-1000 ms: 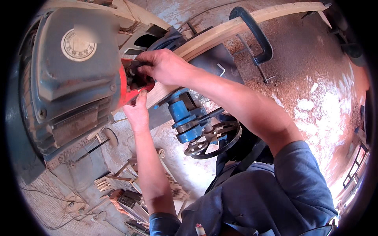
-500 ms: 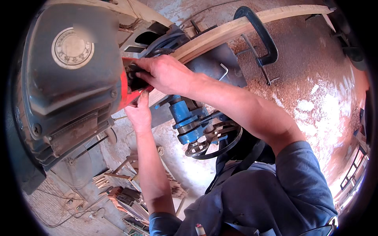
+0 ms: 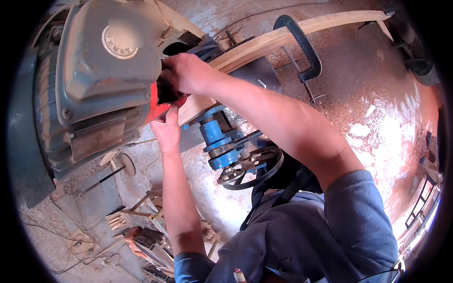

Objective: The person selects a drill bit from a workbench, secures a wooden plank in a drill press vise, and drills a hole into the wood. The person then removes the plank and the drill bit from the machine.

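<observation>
A large grey motor [image 3: 101,66] fills the upper left, with a red housing [image 3: 158,112] at its right end. My left hand [image 3: 166,131] holds the housing's lower rim, thumb on top and the other fingers hidden beneath. Into the dark opening of that housing reaches my right hand [image 3: 191,74] from above, fingers curled and closed. Whatever they grip inside is hidden from view. Just below my right forearm stands a blue machine part [image 3: 214,137] with a small handwheel [image 3: 231,175] and a larger black handwheel [image 3: 264,165].
A long curved wooden board [image 3: 330,20] runs to the upper right, gripped by a dark C-clamp [image 3: 302,45]. A bent hex key [image 3: 261,83] lies on the dark metal plate [image 3: 252,70]. Sawdust covers the floor [image 3: 349,66]. Wood scraps [image 3: 151,240] lie lower left.
My view has shifted, so the motor sits farther right in it and the clamp farther left. My right fingers are curled more tightly into the opening. My left hand keeps its hold.
</observation>
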The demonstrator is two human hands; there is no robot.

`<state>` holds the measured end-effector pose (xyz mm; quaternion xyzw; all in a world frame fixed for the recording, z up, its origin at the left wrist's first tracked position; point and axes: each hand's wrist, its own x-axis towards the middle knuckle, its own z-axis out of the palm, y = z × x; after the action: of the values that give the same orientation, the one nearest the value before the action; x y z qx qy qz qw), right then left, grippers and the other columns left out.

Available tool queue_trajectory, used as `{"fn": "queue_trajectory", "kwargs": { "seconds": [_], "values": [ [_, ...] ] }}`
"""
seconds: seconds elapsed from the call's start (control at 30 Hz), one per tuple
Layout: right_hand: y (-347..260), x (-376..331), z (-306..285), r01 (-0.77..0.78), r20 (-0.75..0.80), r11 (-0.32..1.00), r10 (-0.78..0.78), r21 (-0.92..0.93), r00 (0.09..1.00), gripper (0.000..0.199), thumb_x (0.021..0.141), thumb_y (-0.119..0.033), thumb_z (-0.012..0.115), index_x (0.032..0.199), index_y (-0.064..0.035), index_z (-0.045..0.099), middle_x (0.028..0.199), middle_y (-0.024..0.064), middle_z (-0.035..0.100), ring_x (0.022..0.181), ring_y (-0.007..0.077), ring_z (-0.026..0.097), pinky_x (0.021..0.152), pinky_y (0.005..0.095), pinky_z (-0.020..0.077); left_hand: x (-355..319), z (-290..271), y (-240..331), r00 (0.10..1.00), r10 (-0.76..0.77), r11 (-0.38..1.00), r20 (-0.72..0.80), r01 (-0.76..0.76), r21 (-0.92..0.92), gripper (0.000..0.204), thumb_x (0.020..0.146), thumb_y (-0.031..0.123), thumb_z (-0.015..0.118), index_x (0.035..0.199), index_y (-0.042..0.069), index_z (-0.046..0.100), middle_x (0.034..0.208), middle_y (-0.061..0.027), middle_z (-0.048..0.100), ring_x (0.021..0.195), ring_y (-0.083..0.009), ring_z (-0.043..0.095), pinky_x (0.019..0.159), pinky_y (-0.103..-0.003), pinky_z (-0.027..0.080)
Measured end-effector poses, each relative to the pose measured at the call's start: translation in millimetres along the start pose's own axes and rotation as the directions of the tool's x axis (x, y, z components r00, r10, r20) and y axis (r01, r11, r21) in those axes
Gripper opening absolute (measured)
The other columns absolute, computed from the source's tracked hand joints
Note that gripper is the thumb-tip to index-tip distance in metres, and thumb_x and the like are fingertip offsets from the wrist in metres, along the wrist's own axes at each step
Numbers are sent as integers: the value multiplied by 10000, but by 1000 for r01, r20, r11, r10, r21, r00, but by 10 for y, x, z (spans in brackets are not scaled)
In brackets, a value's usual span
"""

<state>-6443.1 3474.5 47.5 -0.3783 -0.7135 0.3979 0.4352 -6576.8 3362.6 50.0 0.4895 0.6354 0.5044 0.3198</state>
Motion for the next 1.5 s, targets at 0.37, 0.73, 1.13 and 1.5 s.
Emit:
{"fn": "queue_trajectory", "kwargs": {
  "seconds": [0.37,0.73,1.13,1.5],
  "values": [
    [-3,90,-138,-332,301,868,226,368,926,290,905,-234,560,1003,20,661,860,239,670,859,377,667,772,442,528,-19,-62,8,999,-28,999,-29,29,30,340,828,67,697,1134,-24,580,1085,-78,622,981,-171,573,927,-331,444],
    [170,127,-282,-385,165,772,351,506,922,277,963,-203,528,1075,27,634,855,80,675,810,138,636,754,317,516,-35,3,6,998,-28,999,-48,27,-19,399,825,45,694,1183,-44,541,1139,-109,605,1040,-190,567,972,-341,428],
    [-208,-418,-177,-305,125,871,278,385,953,245,920,-148,575,1106,-1,635,929,182,686,865,277,673,799,369,520,-102,214,-29,980,101,985,-174,-124,-123,466,848,11,660,1254,-45,439,1233,-173,556,1109,-249,568,970,-386,472],
    [-227,-430,-89,-149,25,961,147,232,989,254,914,-140,580,1140,-30,622,888,210,669,825,355,657,741,405,523,-102,246,-49,970,130,980,-206,-157,-122,393,863,-5,627,1215,-43,456,1233,-173,559,1107,-254,582,925,-378,527]
  ]
}}
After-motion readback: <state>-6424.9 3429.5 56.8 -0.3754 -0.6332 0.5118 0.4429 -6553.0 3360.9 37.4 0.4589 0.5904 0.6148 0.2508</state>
